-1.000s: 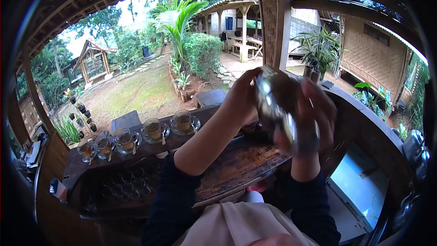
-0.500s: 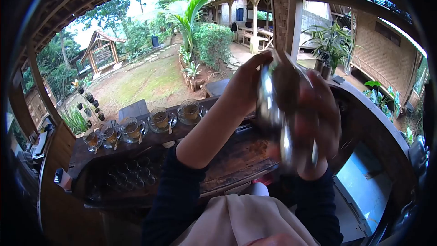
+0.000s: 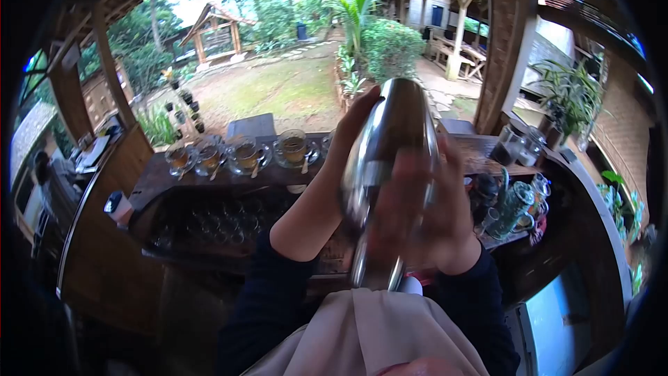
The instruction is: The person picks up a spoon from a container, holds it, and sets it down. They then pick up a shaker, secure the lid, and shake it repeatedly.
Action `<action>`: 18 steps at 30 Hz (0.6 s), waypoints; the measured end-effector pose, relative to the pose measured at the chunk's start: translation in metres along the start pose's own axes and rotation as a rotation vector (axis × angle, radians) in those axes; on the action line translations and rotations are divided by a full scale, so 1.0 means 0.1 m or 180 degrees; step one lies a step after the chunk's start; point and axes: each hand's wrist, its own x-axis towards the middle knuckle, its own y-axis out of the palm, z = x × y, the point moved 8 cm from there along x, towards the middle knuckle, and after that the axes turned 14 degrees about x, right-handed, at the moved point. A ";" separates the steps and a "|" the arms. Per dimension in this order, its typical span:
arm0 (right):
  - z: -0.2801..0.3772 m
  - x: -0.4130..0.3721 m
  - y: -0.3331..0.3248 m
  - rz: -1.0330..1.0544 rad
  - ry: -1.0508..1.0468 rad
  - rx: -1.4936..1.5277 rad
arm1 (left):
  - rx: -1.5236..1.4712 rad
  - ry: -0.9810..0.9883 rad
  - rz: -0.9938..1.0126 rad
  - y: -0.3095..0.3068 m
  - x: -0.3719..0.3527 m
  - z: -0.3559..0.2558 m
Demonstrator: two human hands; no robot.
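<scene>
Both my hands hold a shiny metal cocktail shaker (image 3: 398,115) up in front of my chest, over the near side of the counter. My left hand (image 3: 356,124) grips its upper left side, with most of its fingers hidden behind the metal. My right hand (image 3: 424,202) is wrapped round the right and lower part, smeared by motion. The shaker's lower end is blurred too. Beyond my left forearm, several glass cups of brown drink (image 3: 291,147) stand on saucers with spoons in a row along the counter.
The dark wooden counter (image 3: 156,182) curves round me. Upturned glasses (image 3: 209,221) fill its recess at left. Glass jars (image 3: 530,146) stand at the right, near a green glass pitcher (image 3: 513,207) and other glassware. A pale blue-white panel (image 3: 553,320) lies low right.
The shaker and both hands have swung down and to the left in view. My view has turned right, bringing the jars and green pitcher into sight.
</scene>
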 end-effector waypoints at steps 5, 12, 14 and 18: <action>0.40 -0.27 0.35 0.0265 -0.1364 0.0883 | -0.0506 -0.0152 -0.0054 -0.26 -0.37 -0.16; -0.44 -0.10 0.90 -0.0156 0.1018 0.1190 | -0.0476 0.0512 -0.1625 -1.04 -0.74 -0.20; 0.35 0.04 0.85 0.0660 -0.0220 0.0887 | -0.0372 0.0416 -0.0771 -0.47 -0.92 -0.36; 0.85 -0.24 0.83 -0.0181 -0.1643 0.1680 | 0.0844 0.1581 -0.0570 -0.12 -1.35 -0.66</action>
